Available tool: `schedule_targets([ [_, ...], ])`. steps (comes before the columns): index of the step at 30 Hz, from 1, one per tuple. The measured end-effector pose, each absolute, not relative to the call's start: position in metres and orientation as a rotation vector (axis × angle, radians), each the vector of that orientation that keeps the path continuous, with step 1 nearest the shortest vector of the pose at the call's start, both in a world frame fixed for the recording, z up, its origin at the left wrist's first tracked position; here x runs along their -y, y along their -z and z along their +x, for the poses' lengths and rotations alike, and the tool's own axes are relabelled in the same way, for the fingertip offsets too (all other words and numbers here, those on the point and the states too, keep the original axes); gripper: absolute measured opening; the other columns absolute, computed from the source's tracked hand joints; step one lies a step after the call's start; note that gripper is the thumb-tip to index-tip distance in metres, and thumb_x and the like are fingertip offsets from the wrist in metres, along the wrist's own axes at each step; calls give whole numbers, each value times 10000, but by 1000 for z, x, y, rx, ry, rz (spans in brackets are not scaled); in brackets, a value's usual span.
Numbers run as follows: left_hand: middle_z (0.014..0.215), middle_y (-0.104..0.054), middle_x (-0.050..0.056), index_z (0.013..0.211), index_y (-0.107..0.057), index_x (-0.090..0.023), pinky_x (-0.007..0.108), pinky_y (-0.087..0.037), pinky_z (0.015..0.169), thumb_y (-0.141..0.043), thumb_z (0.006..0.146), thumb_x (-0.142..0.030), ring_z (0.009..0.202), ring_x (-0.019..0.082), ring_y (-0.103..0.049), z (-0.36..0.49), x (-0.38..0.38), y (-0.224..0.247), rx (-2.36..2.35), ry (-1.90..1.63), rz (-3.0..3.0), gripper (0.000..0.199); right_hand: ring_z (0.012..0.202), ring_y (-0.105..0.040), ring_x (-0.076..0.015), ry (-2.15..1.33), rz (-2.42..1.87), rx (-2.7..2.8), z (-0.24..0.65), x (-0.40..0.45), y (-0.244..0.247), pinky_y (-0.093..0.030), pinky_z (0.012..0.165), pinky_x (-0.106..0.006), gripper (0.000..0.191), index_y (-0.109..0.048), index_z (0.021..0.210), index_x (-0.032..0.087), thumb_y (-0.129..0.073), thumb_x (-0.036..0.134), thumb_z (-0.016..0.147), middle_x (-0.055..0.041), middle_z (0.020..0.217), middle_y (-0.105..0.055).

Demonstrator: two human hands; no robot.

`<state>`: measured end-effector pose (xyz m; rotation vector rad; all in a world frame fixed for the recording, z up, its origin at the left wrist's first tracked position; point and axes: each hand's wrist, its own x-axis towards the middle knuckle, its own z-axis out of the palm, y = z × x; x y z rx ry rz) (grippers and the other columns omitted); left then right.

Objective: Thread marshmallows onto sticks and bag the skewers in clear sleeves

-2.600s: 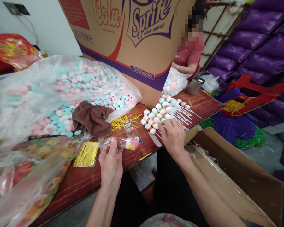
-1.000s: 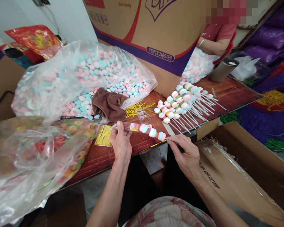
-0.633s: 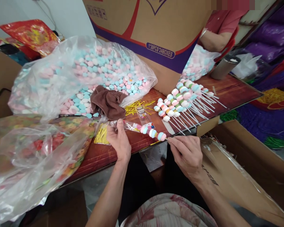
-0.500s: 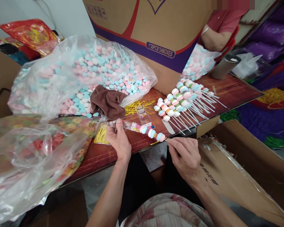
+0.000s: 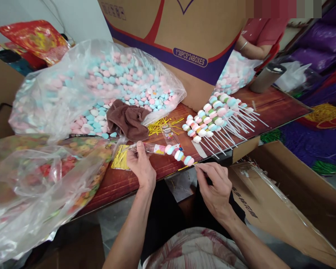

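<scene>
My left hand (image 5: 141,162) pinches a clear plastic sleeve (image 5: 152,148) between thumb and fingers. A marshmallow skewer (image 5: 180,155) in pink, blue and white extends from the sleeve's mouth, its far end inside the plastic. My right hand (image 5: 214,185) is closed on the skewer's stick near the table's front edge; the fingers hide most of that stick. Gold twist ties (image 5: 165,126) lie loose just beyond, with a small printed packet (image 5: 169,135) beside them. A flat stack of gold strips (image 5: 120,157) sits by my left fingers.
Finished-looking skewers (image 5: 210,116) lie in a row, sticks toward me. Behind are a big bag of marshmallows (image 5: 109,74), a brown cloth (image 5: 127,119) and a large carton (image 5: 196,41). An open carton (image 5: 257,190) stands right, below the table. A co-worker's arm (image 5: 252,48) shows behind.
My right hand has shifted slightly left with the skewer, and more of the skewer's upper end appears within the sleeve's mouth. My left hand has barely moved.
</scene>
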<state>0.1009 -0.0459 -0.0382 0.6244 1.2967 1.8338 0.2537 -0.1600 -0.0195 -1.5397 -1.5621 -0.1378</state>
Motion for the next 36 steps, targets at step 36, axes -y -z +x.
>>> schedule_targets([
  [36, 751, -652, -12, 884, -554, -190, 292, -540, 700, -706, 812, -455, 676, 134, -651, 109, 55, 42, -1097, -1663, 753, 313, 691, -559, -142, -636, -1430, 1362, 252, 151, 28, -452, 659, -273, 143, -680, 834, 177, -574, 206, 924, -24, 755, -610],
])
